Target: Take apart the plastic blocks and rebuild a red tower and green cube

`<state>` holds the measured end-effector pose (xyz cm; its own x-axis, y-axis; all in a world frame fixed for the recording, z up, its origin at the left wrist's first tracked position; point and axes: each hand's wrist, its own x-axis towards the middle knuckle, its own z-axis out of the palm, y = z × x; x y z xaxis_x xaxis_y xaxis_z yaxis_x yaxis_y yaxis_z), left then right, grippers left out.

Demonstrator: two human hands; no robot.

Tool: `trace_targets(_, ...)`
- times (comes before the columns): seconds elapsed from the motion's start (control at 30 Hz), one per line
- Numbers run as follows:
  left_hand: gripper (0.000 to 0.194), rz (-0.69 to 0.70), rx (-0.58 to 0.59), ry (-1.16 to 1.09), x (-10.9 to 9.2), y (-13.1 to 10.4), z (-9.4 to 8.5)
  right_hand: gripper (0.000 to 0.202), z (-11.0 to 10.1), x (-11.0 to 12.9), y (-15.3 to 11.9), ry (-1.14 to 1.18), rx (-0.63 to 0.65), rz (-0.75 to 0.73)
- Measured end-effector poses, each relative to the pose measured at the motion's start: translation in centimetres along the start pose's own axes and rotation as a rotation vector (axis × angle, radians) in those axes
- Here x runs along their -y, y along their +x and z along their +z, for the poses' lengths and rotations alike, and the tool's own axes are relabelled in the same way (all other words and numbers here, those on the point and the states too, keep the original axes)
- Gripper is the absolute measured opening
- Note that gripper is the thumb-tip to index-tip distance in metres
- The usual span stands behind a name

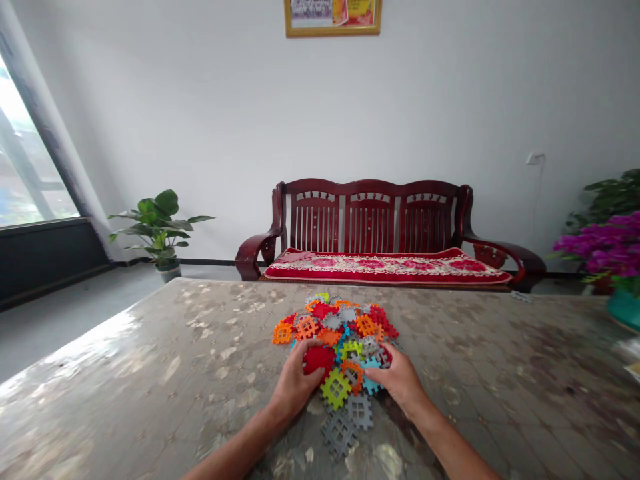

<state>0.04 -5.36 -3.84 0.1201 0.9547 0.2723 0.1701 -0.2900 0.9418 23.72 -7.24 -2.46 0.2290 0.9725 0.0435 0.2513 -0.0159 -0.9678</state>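
A heap of colourful plastic interlocking tiles with toothed edges lies on the table in front of me. My left hand (295, 375) is curled at the heap's left side, thumb and fingers around a solid red tile (319, 359). On the right side, my right hand (400, 375) has its thumb and fingers apart. Its thumb touches a light blue tile (371, 381), and its fingertips reach beside a grey tile (371, 345). Between the hands lie a lime green tile (336, 389) and an orange tile (352, 377). Grey window tiles (339, 432) lie nearest me.
The table (165, 387) has a patterned, shiny cover. A grey piece (521, 296) lies near its far right edge. Purple flowers in a teal pot (625, 303) stand at right. Behind are a wooden bench (370, 223) and a potted plant (163, 230).
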Motion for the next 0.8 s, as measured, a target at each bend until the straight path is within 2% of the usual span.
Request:
trace_targets(0.13, 0.045, -0.029, 0.010, -0.078, -0.1, 0.1, 1.1, 0.050, 0.3, 0.8, -0.6, 0.276, 0.065, 0.053)
trace_targets(0.27, 0.046, -0.033, 0.007, -0.136, -1.4, 0.9, 1.9, 0.059, 0.2, 2.1, -0.6, 0.483, 0.127, 0.099)
trace_targets(0.37, 0.047, 0.006, -0.017, -0.126, -2.4, 2.3, 2.2, 0.062, 0.2, 3.0, 0.4, 0.550, 0.115, 0.107)
trace_targets(0.53, 0.048, 0.092, -0.136, 0.040, -2.9, 5.8, 2.2, 0.060, 0.9, 3.9, 3.6, 0.402, 0.029, -0.016)
trace_targets(0.63, 0.054, 0.097, -0.142, 0.168, -2.8, 7.4, 1.6, 0.056, 1.2, 3.5, 5.7, 0.248, -0.024, -0.121)
trace_targets(0.73, 0.059, 0.111, -0.114, 0.331, -2.8, 7.7, 0.2, 0.051, 0.8, 2.5, 6.7, 0.061, -0.083, -0.193)
trace_targets(0.8, 0.056, 0.156, -0.090, 0.452, -2.9, 6.8, -0.9, 0.051, 0.2, 1.8, 6.6, -0.044, -0.113, -0.210)
